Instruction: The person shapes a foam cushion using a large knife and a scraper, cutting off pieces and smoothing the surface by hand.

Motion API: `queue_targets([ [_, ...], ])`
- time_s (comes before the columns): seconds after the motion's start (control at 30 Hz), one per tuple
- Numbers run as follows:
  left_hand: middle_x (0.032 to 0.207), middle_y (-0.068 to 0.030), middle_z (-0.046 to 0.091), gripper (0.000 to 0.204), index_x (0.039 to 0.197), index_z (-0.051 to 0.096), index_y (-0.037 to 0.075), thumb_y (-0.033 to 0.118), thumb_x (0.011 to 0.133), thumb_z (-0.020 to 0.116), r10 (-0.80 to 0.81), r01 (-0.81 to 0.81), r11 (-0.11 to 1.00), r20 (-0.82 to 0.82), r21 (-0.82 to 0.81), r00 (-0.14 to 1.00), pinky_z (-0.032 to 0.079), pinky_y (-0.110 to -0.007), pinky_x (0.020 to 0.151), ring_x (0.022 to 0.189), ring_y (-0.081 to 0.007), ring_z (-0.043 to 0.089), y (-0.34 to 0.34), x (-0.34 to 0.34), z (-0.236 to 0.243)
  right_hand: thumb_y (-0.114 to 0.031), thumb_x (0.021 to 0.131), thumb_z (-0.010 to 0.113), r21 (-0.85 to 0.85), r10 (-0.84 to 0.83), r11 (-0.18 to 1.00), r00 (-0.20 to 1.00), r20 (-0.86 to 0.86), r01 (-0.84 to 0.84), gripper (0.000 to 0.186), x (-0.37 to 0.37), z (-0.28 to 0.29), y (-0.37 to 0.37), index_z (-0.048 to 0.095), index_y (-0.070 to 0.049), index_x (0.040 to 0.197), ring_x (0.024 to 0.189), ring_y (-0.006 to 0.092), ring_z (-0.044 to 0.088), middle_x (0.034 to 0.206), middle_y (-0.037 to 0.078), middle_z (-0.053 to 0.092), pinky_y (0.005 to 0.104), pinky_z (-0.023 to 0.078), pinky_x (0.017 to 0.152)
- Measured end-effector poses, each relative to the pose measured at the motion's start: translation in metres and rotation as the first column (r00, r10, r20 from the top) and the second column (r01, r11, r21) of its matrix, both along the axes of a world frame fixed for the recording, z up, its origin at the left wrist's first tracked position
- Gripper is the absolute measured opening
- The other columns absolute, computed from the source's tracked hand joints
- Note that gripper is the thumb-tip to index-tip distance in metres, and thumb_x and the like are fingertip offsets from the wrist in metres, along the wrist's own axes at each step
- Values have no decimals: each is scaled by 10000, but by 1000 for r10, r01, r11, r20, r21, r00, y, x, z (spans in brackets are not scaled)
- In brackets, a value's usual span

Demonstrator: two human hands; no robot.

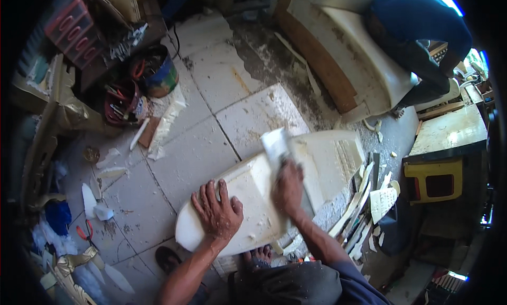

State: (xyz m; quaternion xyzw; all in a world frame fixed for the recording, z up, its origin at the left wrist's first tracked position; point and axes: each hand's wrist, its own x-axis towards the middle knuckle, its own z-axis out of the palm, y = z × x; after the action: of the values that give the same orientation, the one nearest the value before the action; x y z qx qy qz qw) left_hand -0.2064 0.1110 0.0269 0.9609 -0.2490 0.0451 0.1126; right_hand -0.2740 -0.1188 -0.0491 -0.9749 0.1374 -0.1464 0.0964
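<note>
A large cream-white foam piece (pixel 248 220) with a rounded left end and a stepped surface lies across in front of me. My left hand (pixel 217 209) presses on its left part, fingers spread. Around a long flat tool (pixel 275 143) my right hand (pixel 289 189) is closed, over the middle of the foam. The tool's far end looks pale and shiny; motion blurs it, so whether it is a sanding board or a scraper I cannot tell. Crumbs are scattered on the foam.
A person in dark blue (pixel 422 20) bends over a large cream shell (pixel 364 57) at the far right. Foam offcuts (pixel 359 210) pile up right of the foam piece. Tool buckets (pixel 158 75), a pink basket (pixel 74 27) and a yellow stool (pixel 434 181) stand around the tiled floor (pixel 195 157).
</note>
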Motion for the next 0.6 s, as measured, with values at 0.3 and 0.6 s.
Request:
queue_targets([
  [0.3,1367,-240,552,533,1360,566,8,271,900,623,13,-13,999,-15,-43,1000,272,-658,1154,1322,-426,482,-4,0,-2,-72,957,521,-56,-141,989,990,-26,140,536,-7,-4,-29,437,35,1477,1455,369,428,1529,241,486,562,193,1253],
  [0.6,1365,-246,541,538,1342,570,-2,266,883,648,-6,6,998,-5,-55,1000,255,-674,1156,1308,-439,486,-4,4,-3,37,928,481,-25,-18,1000,1000,10,18,565,-9,18,-71,396,71,1486,1507,380,343,1516,268,475,548,153,1266],
])
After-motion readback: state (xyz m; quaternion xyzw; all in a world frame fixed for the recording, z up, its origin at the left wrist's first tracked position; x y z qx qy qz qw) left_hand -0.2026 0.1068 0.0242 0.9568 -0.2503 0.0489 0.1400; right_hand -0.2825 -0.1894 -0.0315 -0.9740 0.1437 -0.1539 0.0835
